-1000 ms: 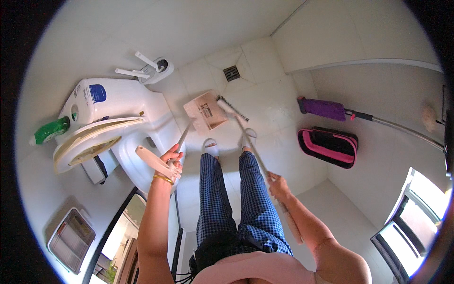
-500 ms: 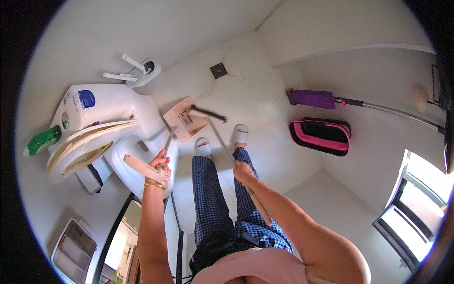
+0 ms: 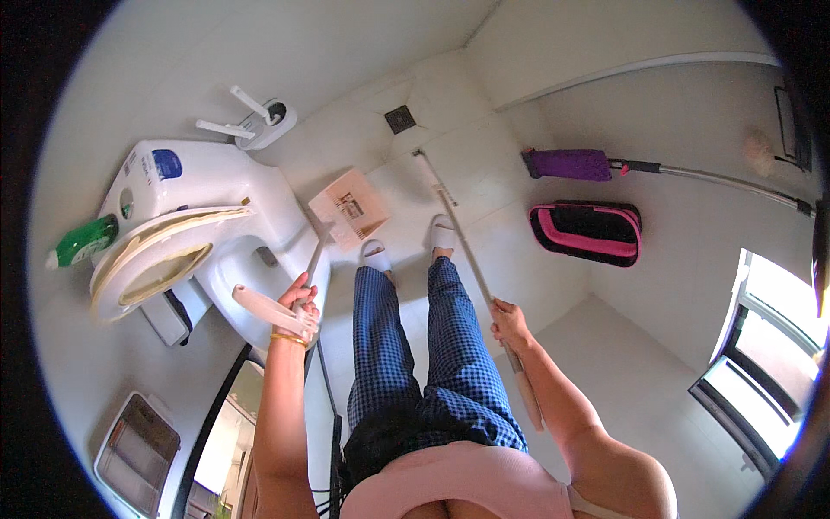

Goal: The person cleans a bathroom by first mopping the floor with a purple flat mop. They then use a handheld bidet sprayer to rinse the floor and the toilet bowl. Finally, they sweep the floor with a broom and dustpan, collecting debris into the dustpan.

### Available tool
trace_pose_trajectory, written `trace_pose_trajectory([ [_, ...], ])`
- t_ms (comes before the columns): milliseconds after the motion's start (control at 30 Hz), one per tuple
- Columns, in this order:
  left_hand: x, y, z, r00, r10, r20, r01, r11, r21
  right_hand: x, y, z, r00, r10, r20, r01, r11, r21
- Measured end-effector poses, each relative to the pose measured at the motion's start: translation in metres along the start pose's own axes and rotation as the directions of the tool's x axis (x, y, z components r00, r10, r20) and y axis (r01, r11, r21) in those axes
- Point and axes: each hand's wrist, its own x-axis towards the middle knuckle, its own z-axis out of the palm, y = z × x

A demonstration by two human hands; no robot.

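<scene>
My left hand (image 3: pixel 298 310) is closed round the handle of a pale pink dustpan (image 3: pixel 367 206), whose pan rests on the floor tiles beside the toilet base. My right hand (image 3: pixel 510 323) grips the long stick of a broom (image 3: pixel 467 246) that slants down to the floor. The broom's narrow head (image 3: pixel 436 178) lies on the tiles to the right of the dustpan, apart from it, just beyond my right slipper (image 3: pixel 443 232). Any dirt in the pan is too small to make out.
On the left stands a white toilet (image 3: pixel 264 203) with raised seat and a green bottle (image 3: pixel 86 242) on it. Toilet brushes (image 3: pixel 268 125) stand behind. A square floor drain (image 3: pixel 399 119) lies ahead. To the right are a purple mop (image 3: pixel 566 164) and a black-and-pink bucket (image 3: pixel 588 233).
The broom head has swung right, away from the dustpan's edge, onto the tiles. My right hand has moved right and nearer to me. My left hand and the dustpan stay nearly in place.
</scene>
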Motion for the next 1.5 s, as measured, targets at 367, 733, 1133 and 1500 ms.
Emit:
trace_pose_trajectory([
  [367, -0.036, -0.072, 0.020, 1.000, -0.013, 0.007, 0.013, 0.999, -0.043, -0.004, 0.047, -0.030, 0.994, 0.085, -0.062, -0.077, 0.989, 0.123],
  [733, -0.076, -0.199, 0.025, 0.999, 0.000, 0.032, 0.009, 0.957, -0.289, 0.035, 0.060, -0.081, 0.993, -0.117, 0.023, 0.118, 0.990, -0.083],
  [1133, -0.079, -0.294, -0.036, 0.995, -0.007, 0.101, 0.078, 0.687, -0.723, 0.150, 0.030, -0.034, 0.868, -0.488, 0.091, 0.384, 0.544, -0.746],
  [1500, -0.039, -0.289, -0.054, 0.986, 0.024, -0.165, -0.135, 0.696, -0.705, 0.083, 0.109, 0.089, 0.940, -0.199, 0.277, 0.339, 0.477, -0.811],
])
